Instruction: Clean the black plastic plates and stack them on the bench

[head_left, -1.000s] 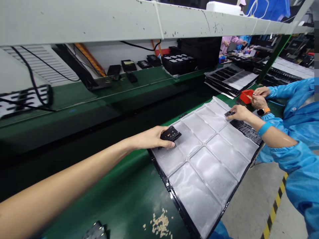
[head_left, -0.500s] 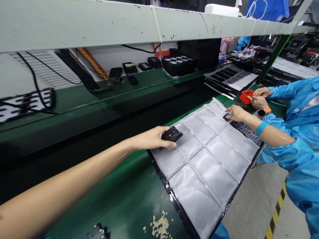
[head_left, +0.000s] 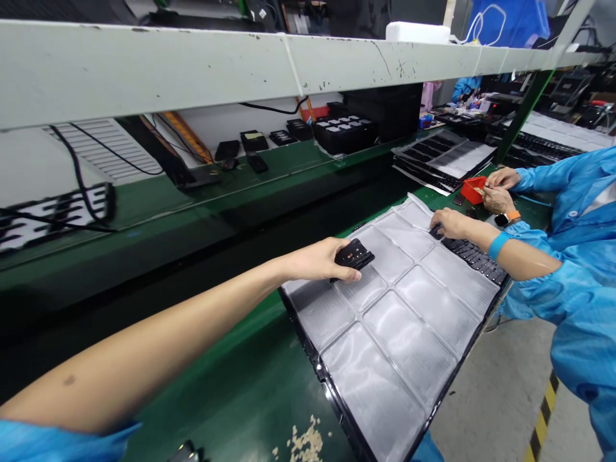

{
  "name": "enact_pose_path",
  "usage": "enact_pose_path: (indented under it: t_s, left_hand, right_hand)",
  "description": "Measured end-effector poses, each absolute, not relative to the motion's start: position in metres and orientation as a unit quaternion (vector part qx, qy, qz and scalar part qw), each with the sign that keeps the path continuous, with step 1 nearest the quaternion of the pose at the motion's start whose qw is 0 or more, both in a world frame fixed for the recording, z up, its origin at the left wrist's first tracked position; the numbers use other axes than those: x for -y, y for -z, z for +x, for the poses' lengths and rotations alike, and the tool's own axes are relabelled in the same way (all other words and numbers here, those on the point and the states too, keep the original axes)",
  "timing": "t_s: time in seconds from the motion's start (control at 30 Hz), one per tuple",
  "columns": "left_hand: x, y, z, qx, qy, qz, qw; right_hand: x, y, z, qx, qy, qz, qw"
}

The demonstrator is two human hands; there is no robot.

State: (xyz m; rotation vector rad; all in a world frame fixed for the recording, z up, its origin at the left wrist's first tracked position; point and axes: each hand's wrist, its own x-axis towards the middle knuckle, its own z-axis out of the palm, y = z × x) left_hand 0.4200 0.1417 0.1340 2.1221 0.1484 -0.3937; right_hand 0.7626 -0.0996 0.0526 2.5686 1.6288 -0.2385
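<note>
My left hand (head_left: 327, 260) grips a small stack of flat black plastic parts (head_left: 355, 254), thumb below and fingers behind. It is over the left part of a large tray covered by a translucent sheet (head_left: 404, 308) with moulded rectangles. At the tray's far right corner, my right hand (head_left: 450, 223), with a blue band on the wrist, pinches a small black part (head_left: 436, 231). Right beside that hand, rows of similar black parts (head_left: 476, 258) lie along the tray's edge, where the sheet does not cover them.
A co-worker's hands (head_left: 498, 189) are at a red box (head_left: 474, 189) on the right. Behind it lie stacked trays (head_left: 443, 157). Beige crumbs (head_left: 307, 443) are scattered on the green table (head_left: 231, 385). A pale shelf beam (head_left: 192, 64) crosses above.
My left hand has moved right and slightly up over the sheet with the black parts. My right hand has shifted slightly left, still holding its small part. The view has tilted up a little.
</note>
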Motion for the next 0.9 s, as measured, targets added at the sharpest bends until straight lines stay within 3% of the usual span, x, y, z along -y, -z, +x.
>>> enact_pose_path:
  t_s: [0.33,0.53,0.9]
  left_hand:
    - [-0.109,-0.134,0.495,-0.046,0.092,0.879,0.465]
    - [-0.056,-0.125,0.612,-0.117,0.036,0.922,0.367]
    - [-0.023,-0.090,0.683,-0.177,0.110,0.942,0.264]
  right_hand:
    - [0.109,-0.059,0.762,-0.489,0.036,0.871,-0.025]
    - [0.126,-0.064,0.765,-0.447,0.028,0.892,-0.057]
    - [0.155,-0.053,0.776,-0.399,0.038,0.911,-0.101]
